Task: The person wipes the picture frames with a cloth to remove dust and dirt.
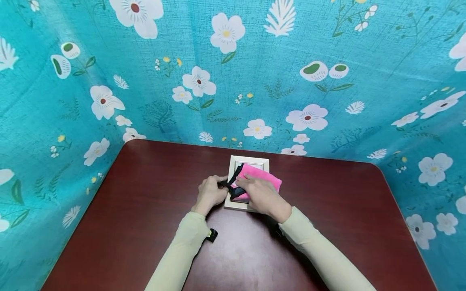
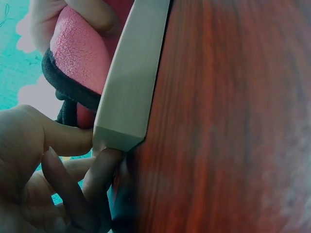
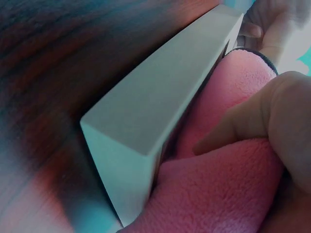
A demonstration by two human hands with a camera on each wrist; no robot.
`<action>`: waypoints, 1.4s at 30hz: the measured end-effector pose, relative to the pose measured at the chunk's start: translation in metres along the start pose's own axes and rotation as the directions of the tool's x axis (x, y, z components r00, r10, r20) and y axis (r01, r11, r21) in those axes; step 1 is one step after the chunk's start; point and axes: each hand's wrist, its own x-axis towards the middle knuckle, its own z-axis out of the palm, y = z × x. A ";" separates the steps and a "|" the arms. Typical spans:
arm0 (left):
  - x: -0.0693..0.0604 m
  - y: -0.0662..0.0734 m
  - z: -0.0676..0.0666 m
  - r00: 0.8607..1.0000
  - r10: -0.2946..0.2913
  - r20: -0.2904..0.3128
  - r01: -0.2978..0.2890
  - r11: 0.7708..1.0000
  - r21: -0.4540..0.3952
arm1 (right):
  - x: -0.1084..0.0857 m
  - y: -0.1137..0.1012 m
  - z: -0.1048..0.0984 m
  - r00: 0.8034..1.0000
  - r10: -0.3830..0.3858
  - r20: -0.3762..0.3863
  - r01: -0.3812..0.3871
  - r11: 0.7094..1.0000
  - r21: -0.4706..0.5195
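A light-coloured picture frame lies on the dark red table. Bunched over its inner part is a pink cloth with black edging. My right hand grips the cloth on top of the frame; in the right wrist view its fingers press into the pink folds. At the frame's left side is my left hand. The left wrist view shows the left thumb and a finger pinching the corner of the frame, with the black edging close by.
The dark red table stretches out around the frame. Behind it and at both sides hangs a turquoise curtain with white flowers. A small black device is at the left sleeve.
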 end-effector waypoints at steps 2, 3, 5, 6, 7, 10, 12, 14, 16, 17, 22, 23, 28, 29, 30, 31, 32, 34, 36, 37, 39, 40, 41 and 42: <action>0.000 0.001 0.001 1.000 -0.003 -0.001 0.003 1.000 -0.001 | -0.003 0.001 0.000 1.000 0.015 0.000 -0.015 1.000 0.000; 0.000 0.002 0.001 1.000 -0.004 -0.006 0.003 1.000 -0.003 | -0.004 0.001 -0.001 1.000 0.023 0.000 -0.023 1.000 -0.001; 0.000 0.002 0.001 1.000 -0.007 -0.015 0.007 1.000 -0.005 | -0.006 0.003 -0.001 1.000 0.027 -0.002 -0.027 1.000 -0.004; 0.000 0.002 0.001 1.000 -0.006 -0.020 0.006 1.000 -0.003 | -0.007 0.003 -0.002 1.000 0.029 -0.001 -0.029 1.000 -0.011; 0.000 0.001 0.001 1.000 -0.006 -0.024 0.006 1.000 -0.004 | -0.008 0.004 -0.002 1.000 0.031 -0.001 -0.031 0.999 -0.014; 0.000 0.001 0.001 1.000 -0.005 -0.026 0.004 1.000 -0.009 | -0.013 0.007 -0.004 0.999 0.040 0.000 -0.040 0.999 -0.035; 0.000 0.001 0.001 1.000 0.003 -0.030 -0.003 1.000 -0.004 | -0.016 0.009 -0.005 0.999 0.046 0.000 -0.046 0.998 -0.051; -0.001 0.001 0.002 1.000 0.003 -0.028 -0.003 1.000 -0.005 | -0.020 0.012 -0.006 0.999 0.046 -0.006 -0.047 0.997 -0.066; -0.001 0.001 0.002 1.000 0.001 -0.028 -0.001 1.000 -0.002 | -0.023 0.015 -0.008 0.999 0.043 -0.018 -0.044 0.996 -0.082; -0.001 0.001 0.003 1.000 -0.002 -0.024 0.002 1.000 -0.004 | -0.025 0.016 -0.009 0.999 0.038 -0.029 -0.040 0.995 -0.094; -0.001 0.001 0.002 1.000 -0.019 -0.012 0.019 1.000 -0.013 | -0.034 0.024 -0.011 0.996 0.048 -0.076 -0.056 0.993 -0.106; -0.001 0.002 0.002 1.000 -0.020 -0.011 0.020 1.000 -0.018 | -0.035 0.025 -0.012 0.995 0.048 -0.083 -0.057 0.993 -0.102; -0.002 0.003 0.002 0.999 -0.032 -0.004 0.031 0.999 -0.030 | -0.041 0.032 -0.013 0.994 0.016 -0.106 -0.027 0.995 -0.095; -0.002 0.003 0.002 0.999 -0.033 -0.001 0.033 0.999 -0.031 | -0.042 0.033 -0.014 0.994 0.007 -0.112 -0.018 0.995 -0.096; -0.002 0.003 0.003 0.999 -0.033 0.002 0.033 0.999 -0.032 | -0.043 0.034 -0.014 0.993 0.004 -0.119 -0.016 0.995 -0.098; -0.002 0.004 0.003 0.999 -0.033 0.003 0.033 0.999 -0.035 | -0.044 0.034 -0.015 0.992 0.010 -0.123 -0.021 0.995 -0.093; -0.002 0.004 0.003 0.999 -0.032 0.004 0.032 0.999 -0.037 | -0.044 0.035 -0.016 0.991 0.020 -0.129 -0.031 0.996 -0.085; -0.002 0.004 0.003 1.000 -0.030 0.003 0.030 0.999 -0.039 | -0.045 0.035 -0.018 0.989 0.060 -0.138 -0.065 0.997 -0.033; -0.002 0.003 0.003 1.000 -0.023 0.000 0.023 0.999 -0.034 | -0.044 0.034 -0.020 0.982 0.112 -0.153 -0.108 0.994 0.034; -0.002 0.003 0.003 1.000 -0.019 -0.002 0.019 0.999 -0.032 | -0.044 0.033 -0.022 0.978 0.133 -0.161 -0.122 0.990 0.077; -0.002 0.002 0.002 1.000 -0.012 -0.009 0.012 1.000 -0.024 | -0.040 0.027 -0.023 0.969 0.152 -0.194 -0.121 0.980 0.160; -0.002 0.002 0.002 1.000 -0.010 -0.012 0.010 1.000 -0.018 | -0.037 0.024 -0.023 0.965 0.153 -0.212 -0.114 0.976 0.186; -0.001 0.003 0.002 1.000 -0.008 -0.013 0.008 1.000 -0.017 | -0.033 0.020 -0.022 0.962 0.147 -0.230 -0.101 0.974 0.201; -0.001 0.003 0.002 1.000 -0.009 -0.015 0.009 1.000 -0.015 | -0.029 0.017 -0.020 0.960 0.135 -0.246 -0.084 0.975 0.208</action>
